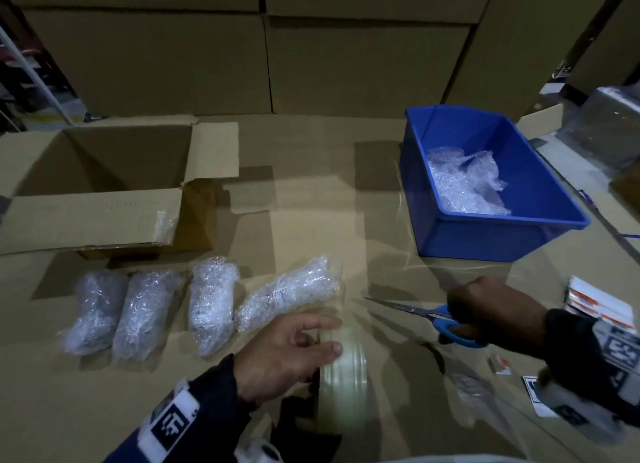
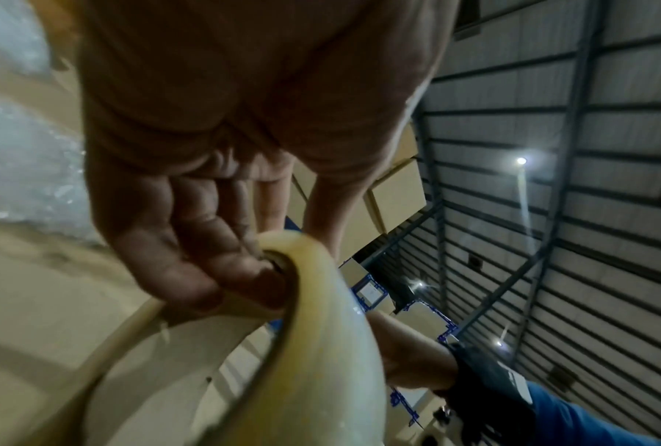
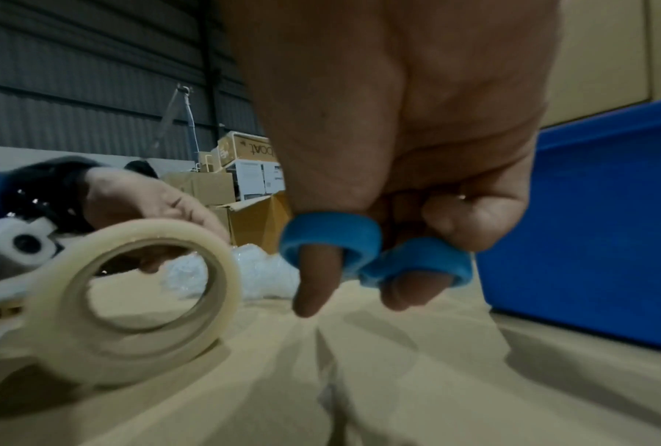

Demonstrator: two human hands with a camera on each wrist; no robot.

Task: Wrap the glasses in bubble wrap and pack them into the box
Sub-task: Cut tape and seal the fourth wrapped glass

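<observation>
The left hand (image 1: pixel 284 351) holds the roll of tape (image 1: pixel 343 376), standing on edge on the surface (image 1: pixel 304 192). The right hand (image 1: pixel 491 310) holds blue scissors (image 1: pixel 446 319), fingers in the loops. Just past the left hand lie 4 wrapped glasses (image 1: pixel 214 303) in a row. Far past them, the box (image 1: pixel 100 185) stands open. None looks packed yet. More bubble wrap (image 1: pixel 464 182) sits in the blue bin (image 1: pixel 540 185) beyond the right hand.

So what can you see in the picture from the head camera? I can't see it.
A person's left hand holds a roll of clear tape while the right hand holds blue-handled scissors. Four bubble-wrapped bundles lie in a row on the cardboard-covered table. Behind are an open cardboard box and a blue bin holding bubble wrap.
</observation>
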